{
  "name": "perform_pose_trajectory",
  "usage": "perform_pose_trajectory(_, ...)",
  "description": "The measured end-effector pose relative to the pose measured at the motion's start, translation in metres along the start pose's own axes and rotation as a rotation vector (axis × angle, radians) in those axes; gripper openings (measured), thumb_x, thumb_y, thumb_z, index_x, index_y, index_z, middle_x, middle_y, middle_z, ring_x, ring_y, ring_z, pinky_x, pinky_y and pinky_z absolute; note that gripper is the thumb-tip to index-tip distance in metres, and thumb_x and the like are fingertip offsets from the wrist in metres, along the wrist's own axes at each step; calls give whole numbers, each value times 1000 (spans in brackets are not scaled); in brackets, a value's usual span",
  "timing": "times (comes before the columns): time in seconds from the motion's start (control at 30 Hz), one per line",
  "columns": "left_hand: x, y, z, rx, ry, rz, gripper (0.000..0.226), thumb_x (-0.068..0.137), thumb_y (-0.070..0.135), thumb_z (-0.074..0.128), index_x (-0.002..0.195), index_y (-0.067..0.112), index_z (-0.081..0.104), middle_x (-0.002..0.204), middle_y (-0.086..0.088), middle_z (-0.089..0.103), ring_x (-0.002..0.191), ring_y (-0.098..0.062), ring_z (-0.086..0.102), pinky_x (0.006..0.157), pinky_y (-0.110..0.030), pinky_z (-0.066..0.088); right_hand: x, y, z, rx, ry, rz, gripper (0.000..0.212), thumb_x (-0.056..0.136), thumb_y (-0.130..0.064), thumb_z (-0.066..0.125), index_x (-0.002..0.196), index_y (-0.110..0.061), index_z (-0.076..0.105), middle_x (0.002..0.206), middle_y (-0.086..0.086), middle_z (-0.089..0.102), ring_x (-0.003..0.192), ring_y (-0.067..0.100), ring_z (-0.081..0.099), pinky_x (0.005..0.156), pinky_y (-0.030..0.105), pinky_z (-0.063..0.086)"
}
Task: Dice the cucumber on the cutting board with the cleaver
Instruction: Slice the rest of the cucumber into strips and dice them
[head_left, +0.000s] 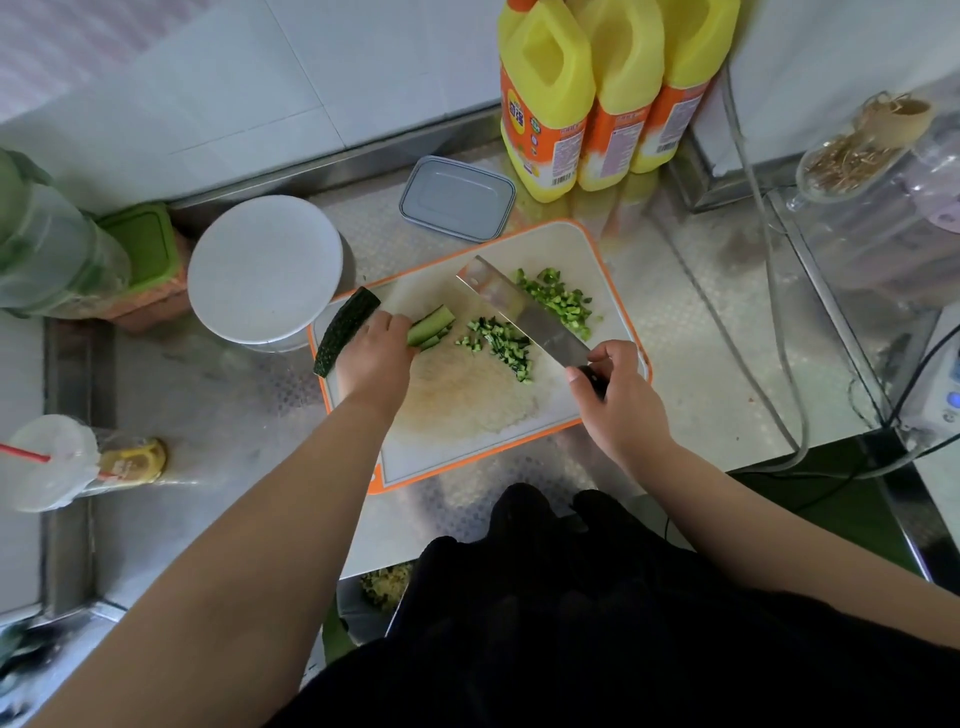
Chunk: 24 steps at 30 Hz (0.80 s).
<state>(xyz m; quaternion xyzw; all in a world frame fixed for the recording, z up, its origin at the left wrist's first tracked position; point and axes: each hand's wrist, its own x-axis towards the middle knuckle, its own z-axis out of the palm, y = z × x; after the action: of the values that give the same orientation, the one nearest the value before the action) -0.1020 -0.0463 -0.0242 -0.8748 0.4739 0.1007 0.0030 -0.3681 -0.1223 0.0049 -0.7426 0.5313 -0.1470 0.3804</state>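
Nearby, white bowl (265, 267), yellow bottles (597, 93) (upright)

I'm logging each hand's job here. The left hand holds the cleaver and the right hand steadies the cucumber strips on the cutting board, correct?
The hands are swapped. In the head view the right hand holds the cleaver, and the left hand steadies the cucumber strips on the cutting board.

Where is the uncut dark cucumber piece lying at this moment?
In the head view, the dark cucumber piece lies at the left edge of the cutting board, just left of the left hand and near the white bowl.
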Motion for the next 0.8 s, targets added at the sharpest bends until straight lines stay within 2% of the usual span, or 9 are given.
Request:
perform_pose_trajectory(0.13, -11, -10, 10, 66, 97, 104, 33, 74, 7, 78, 105, 8, 66, 99, -12, 61, 84, -36, 57, 54, -35, 39, -1, 0, -1, 2, -20, 18, 31, 93, -32, 56, 113, -12, 44, 82, -7, 59, 68, 17, 55, 64, 33, 46)
perform_pose_trajectory(0.27, -18, -6, 10, 21, 92, 44, 36, 81, 22, 73, 113, 8, 63, 110, -12, 59, 98, -37, 55, 72, -45, 48, -2, 2, 1, -10, -18, 10, 31, 93, -31, 56, 113, -12, 44, 80, -7, 59, 67, 16, 54, 62, 32, 45)
perform_pose_trajectory(0.63, -19, -1, 13, 12, 199, 53, 26, 79, 8, 72, 103, 7, 63, 100, -13, 60, 91, -35, 56, 75, -42, 46, -1, 7, 3, -19, -32, -5, 31, 93, -32, 56, 114, -12, 44, 83, -8, 59, 65, 14, 53, 59, 27, 38)
perform_pose_trajectory(0.73, -21, 0, 14, 32, 221, 88, 30, 70, 0, 76, 97, 6, 64, 93, -13, 60, 81, -35, 57, 65, -38, 47, -1, 6, 3, -24, -29, -8, 31, 93, -32, 56, 114, -12, 44, 81, -8, 59, 63, 13, 52, 58, 26, 38)
perform_pose_trajectory(0.8, -23, 0, 15, 79, 235, 111, 34, 63, -4, 78, 93, 7, 65, 88, -11, 60, 72, -33, 57, 54, -32, 40, -1, 7, 4, -29, -28, -13, 31, 93, -32, 56, 114, -11, 44, 78, -10, 58, 59, 10, 51, 57, 26, 39)
